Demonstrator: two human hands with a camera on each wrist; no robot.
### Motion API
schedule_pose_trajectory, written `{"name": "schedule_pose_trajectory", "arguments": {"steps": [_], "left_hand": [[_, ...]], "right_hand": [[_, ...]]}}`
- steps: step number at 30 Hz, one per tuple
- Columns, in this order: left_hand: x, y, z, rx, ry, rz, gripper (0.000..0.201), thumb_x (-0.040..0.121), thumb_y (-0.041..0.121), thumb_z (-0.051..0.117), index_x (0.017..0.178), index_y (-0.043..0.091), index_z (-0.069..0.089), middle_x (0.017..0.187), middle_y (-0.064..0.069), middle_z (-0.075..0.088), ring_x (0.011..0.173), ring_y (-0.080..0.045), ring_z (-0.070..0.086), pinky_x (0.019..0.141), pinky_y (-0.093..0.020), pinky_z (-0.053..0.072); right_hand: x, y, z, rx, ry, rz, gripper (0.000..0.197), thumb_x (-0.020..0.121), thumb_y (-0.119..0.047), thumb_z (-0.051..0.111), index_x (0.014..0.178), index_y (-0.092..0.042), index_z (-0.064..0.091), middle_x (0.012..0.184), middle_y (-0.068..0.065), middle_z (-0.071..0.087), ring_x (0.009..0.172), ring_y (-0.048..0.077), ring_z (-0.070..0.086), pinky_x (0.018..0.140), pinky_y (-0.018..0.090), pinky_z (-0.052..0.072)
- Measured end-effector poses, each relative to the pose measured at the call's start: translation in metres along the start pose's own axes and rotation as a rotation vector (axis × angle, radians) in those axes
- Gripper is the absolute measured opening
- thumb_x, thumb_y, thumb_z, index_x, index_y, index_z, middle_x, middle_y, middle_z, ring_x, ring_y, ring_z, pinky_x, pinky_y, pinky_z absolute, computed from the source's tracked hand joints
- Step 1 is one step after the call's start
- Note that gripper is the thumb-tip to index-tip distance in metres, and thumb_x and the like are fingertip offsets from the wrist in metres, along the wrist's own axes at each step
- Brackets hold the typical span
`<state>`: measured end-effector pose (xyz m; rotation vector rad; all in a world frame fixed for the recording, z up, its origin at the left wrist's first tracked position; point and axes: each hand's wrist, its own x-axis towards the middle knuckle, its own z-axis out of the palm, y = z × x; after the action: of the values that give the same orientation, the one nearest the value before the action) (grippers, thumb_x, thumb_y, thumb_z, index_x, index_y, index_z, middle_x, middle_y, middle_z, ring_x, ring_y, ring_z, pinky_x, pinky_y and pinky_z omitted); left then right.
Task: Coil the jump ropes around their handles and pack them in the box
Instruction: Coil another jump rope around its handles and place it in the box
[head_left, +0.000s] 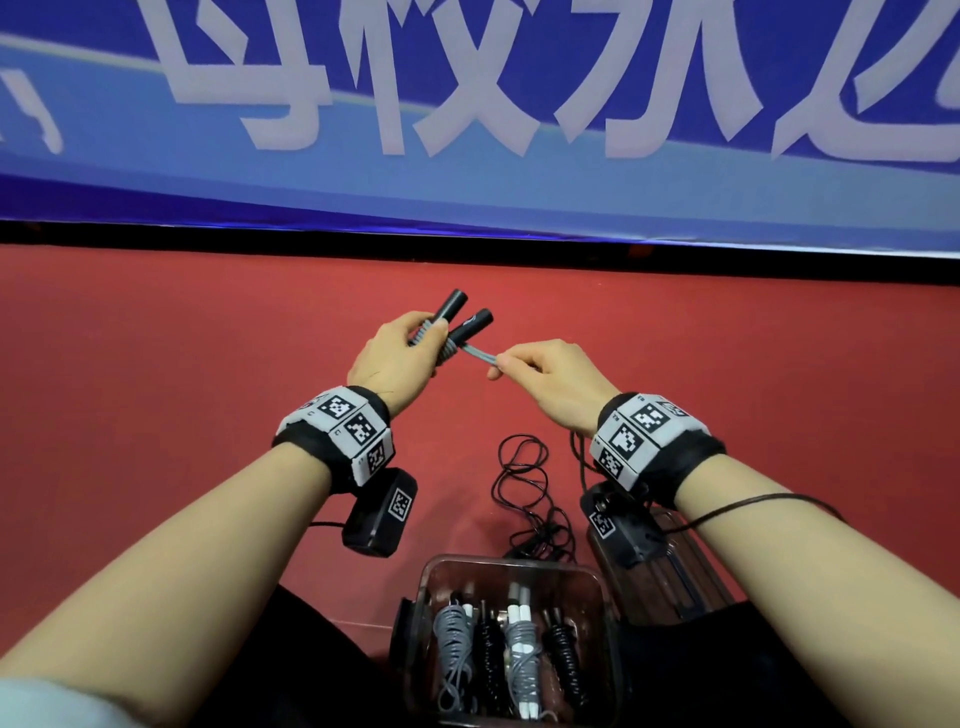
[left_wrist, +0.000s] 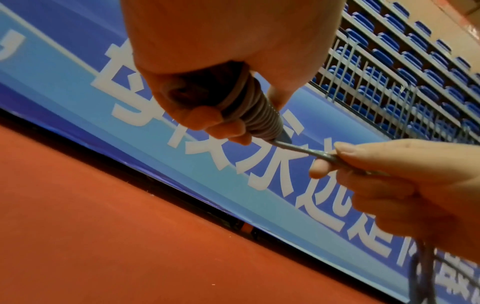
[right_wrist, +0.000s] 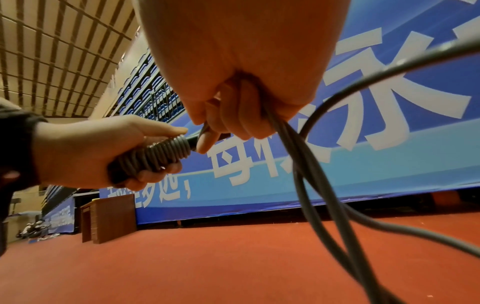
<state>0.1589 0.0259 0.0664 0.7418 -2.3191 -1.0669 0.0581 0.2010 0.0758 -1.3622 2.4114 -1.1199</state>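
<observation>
My left hand (head_left: 395, 358) grips two black handles (head_left: 470, 322) held side by side above the red floor, with grey rope coiled (head_left: 447, 352) round them. A short taut stretch of the grey rope (head_left: 480, 355) runs from the coil to my right hand (head_left: 550, 379), which pinches it. In the right wrist view, loose grey strands (right_wrist: 306, 174) hang from that hand (right_wrist: 233, 61) beside the coil (right_wrist: 161, 152). The left wrist view shows the coil (left_wrist: 257, 115) under my left hand (left_wrist: 207, 51). A clear box (head_left: 511, 564) near my lap holds several coiled grey and black ropes.
A loose black rope (head_left: 522, 483) lies tangled on the red floor (head_left: 182, 364) just beyond the box. A dark clear lid (head_left: 680, 577) lies right of the box. A blue banner (head_left: 467, 182) lines the far edge. A wooden stand (right_wrist: 109, 218) is at the far left.
</observation>
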Motion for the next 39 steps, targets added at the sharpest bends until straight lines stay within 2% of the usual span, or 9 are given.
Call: {"name": "schedule_pose_trajectory", "arguments": {"steps": [2, 6, 13, 19, 25, 29, 32, 36, 39], "left_hand": [[-0.001, 0.005, 0.001, 0.056, 0.017, -0.015, 0.039, 0.085, 0.059, 0.04, 0.107, 0.037, 0.062, 0.068, 0.003, 0.069, 0.063, -0.025, 0.063, 0.077, -0.046, 0.056], [-0.004, 0.009, 0.002, 0.332, 0.043, 0.001, 0.037, 0.095, 0.056, 0.036, 0.119, 0.036, 0.057, 0.091, -0.003, 0.072, 0.092, -0.033, 0.064, 0.076, -0.037, 0.047], [-0.01, 0.014, 0.005, 0.657, 0.036, 0.112, 0.037, 0.098, 0.052, 0.035, 0.107, 0.022, 0.054, 0.087, -0.01, 0.065, 0.088, -0.038, 0.062, 0.066, -0.034, 0.035], [-0.017, 0.021, 0.013, 0.813, -0.056, 0.248, 0.035, 0.099, 0.053, 0.033, 0.107, 0.025, 0.052, 0.08, -0.004, 0.062, 0.087, -0.034, 0.063, 0.064, -0.034, 0.034], [-0.023, 0.027, 0.014, 0.789, -0.181, 0.383, 0.034, 0.095, 0.052, 0.035, 0.112, 0.029, 0.053, 0.074, 0.002, 0.058, 0.072, -0.028, 0.055, 0.062, -0.032, 0.033], [-0.028, 0.03, 0.012, 0.851, -0.177, 0.481, 0.059, 0.084, 0.078, 0.032, 0.111, 0.031, 0.055, 0.068, 0.003, 0.059, 0.066, -0.023, 0.055, 0.058, -0.03, 0.035], [-0.031, 0.031, 0.012, 0.882, -0.192, 0.543, 0.071, 0.078, 0.086, 0.03, 0.127, 0.04, 0.052, 0.078, 0.0, 0.068, 0.076, -0.024, 0.064, 0.059, -0.03, 0.038], [-0.035, 0.035, 0.011, 0.828, -0.237, 0.546, 0.058, 0.084, 0.078, 0.037, 0.13, 0.044, 0.051, 0.078, 0.002, 0.065, 0.078, -0.027, 0.063, 0.061, -0.03, 0.037], [-0.037, 0.034, 0.008, 0.626, -0.355, 0.459, 0.046, 0.085, 0.073, 0.047, 0.118, 0.043, 0.058, 0.07, 0.006, 0.059, 0.068, -0.019, 0.055, 0.06, -0.031, 0.035]], "right_hand": [[0.0, -0.003, 0.0, -0.019, 0.013, -0.036, 0.029, 0.099, -0.035, 0.051, 0.089, -0.025, 0.076, 0.045, -0.007, 0.033, 0.046, 0.012, 0.029, 0.048, 0.024, 0.024], [-0.002, -0.006, -0.002, -0.138, -0.016, -0.093, 0.025, 0.096, -0.035, 0.051, 0.089, -0.027, 0.075, 0.052, -0.002, 0.053, 0.049, 0.017, 0.043, 0.056, 0.033, 0.04], [0.0, -0.01, -0.006, -0.202, 0.067, -0.14, 0.025, 0.094, -0.037, 0.055, 0.081, -0.022, 0.069, 0.056, -0.002, 0.053, 0.053, 0.015, 0.046, 0.055, 0.032, 0.038], [0.002, -0.006, -0.011, -0.364, 0.102, -0.147, 0.028, 0.099, -0.039, 0.046, 0.089, -0.022, 0.066, 0.074, -0.011, 0.055, 0.072, 0.014, 0.048, 0.062, 0.031, 0.031], [0.002, 0.0, -0.019, -0.433, 0.122, -0.137, 0.029, 0.099, -0.043, 0.045, 0.094, -0.024, 0.066, 0.081, -0.013, 0.052, 0.076, 0.012, 0.047, 0.065, 0.03, 0.03], [0.001, -0.002, -0.022, -0.412, 0.122, -0.166, 0.026, 0.095, -0.046, 0.051, 0.089, -0.027, 0.067, 0.068, -0.013, 0.05, 0.071, 0.011, 0.048, 0.061, 0.029, 0.028], [-0.001, -0.003, -0.023, -0.402, 0.113, -0.183, 0.024, 0.092, -0.049, 0.055, 0.082, -0.029, 0.065, 0.062, -0.013, 0.046, 0.061, 0.005, 0.043, 0.058, 0.029, 0.027], [-0.002, -0.003, -0.026, -0.365, 0.118, -0.167, 0.027, 0.085, -0.055, 0.061, 0.076, -0.03, 0.065, 0.059, -0.009, 0.047, 0.06, 0.006, 0.045, 0.057, 0.029, 0.032], [-0.001, 0.001, -0.03, -0.305, 0.149, -0.057, 0.035, 0.077, -0.065, 0.063, 0.069, -0.032, 0.063, 0.057, -0.01, 0.054, 0.061, 0.004, 0.051, 0.058, 0.027, 0.038]]}}
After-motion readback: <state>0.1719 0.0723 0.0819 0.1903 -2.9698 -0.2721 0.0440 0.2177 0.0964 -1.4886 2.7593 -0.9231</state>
